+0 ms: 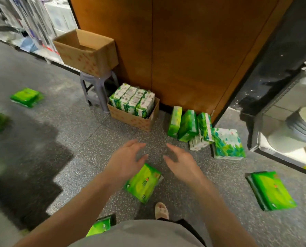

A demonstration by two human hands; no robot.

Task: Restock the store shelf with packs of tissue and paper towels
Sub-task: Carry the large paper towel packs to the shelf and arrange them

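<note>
Left hand (125, 160) and right hand (181, 162) were extended forward, palms facing each other, fingers spread wide and loose, holding nothing, above a green tissue pack (143, 184) lying flat on the speckled floor (63, 132). Ahead, a small carton (133, 118) held upright packs against the wooden panel (184, 50). More packs (188, 125) leaned beside it; another carton (86, 52) sat on a stool (97, 86).
</note>
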